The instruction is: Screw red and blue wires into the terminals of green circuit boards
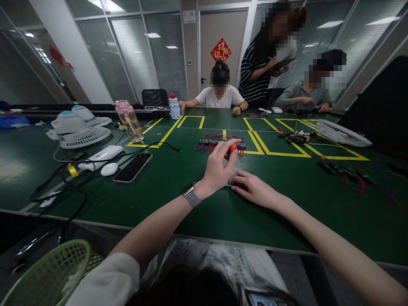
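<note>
My left hand [219,166], with a watch [191,195] on its wrist, is raised over the green table. Its thumb and fingers are closed around a small thing with a bright orange end [233,147]; the rest is hidden by the fingers. Lower and to the right, my right hand [251,188] rests on the table. Its fingertips grip a small green circuit board [228,185], mostly covered by the hand. Something pale and blurred shows between the two hands. Just beyond them lies a row of small circuit boards with red and blue wires [208,142].
Left are a phone [133,167], a white earbud case [109,169], a power strip [101,156], black cables, a pink-lidded bottle [129,121] and white fans [79,129]. Right are wired boards [347,172], tools [295,137] and another fan [344,132]. Several people are across the table [178,212].
</note>
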The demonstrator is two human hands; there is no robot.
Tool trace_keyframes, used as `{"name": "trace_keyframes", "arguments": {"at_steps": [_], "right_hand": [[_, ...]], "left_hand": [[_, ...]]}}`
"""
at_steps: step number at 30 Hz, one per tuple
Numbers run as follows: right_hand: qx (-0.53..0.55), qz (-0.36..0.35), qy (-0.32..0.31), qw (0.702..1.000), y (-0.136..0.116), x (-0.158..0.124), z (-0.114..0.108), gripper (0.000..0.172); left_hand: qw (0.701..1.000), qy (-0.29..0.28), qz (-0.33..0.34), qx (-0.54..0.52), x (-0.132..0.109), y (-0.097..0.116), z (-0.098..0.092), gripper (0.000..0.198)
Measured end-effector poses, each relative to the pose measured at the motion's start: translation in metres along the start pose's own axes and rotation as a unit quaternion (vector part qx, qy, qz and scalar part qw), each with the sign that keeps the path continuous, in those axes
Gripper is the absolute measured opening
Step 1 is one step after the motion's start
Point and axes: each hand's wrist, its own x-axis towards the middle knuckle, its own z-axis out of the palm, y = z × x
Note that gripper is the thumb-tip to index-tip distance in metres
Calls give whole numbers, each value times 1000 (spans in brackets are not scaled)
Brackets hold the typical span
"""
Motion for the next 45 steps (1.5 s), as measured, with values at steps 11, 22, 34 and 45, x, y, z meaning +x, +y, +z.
{"name": "trace_keyframes", "arguments": {"at_steps": [11, 22, 34, 45], "right_hand": [[-2, -1, 1, 1000, 1, 0, 0, 20], [-5, -1, -1, 1000, 0, 0, 1, 20], [-8, 0, -4, 1000, 0, 0, 0, 20], [1, -3, 4, 1000, 1, 0, 1, 20]], "left_hand": [[1000, -2, -4, 1, 0, 0, 0, 25], [1000, -2, -1, -2, 0, 0, 0, 25], [1000, 0, -6, -5, 0, -1, 0, 25], [1000, 3, -5, -8, 0, -1, 2, 25]]}}
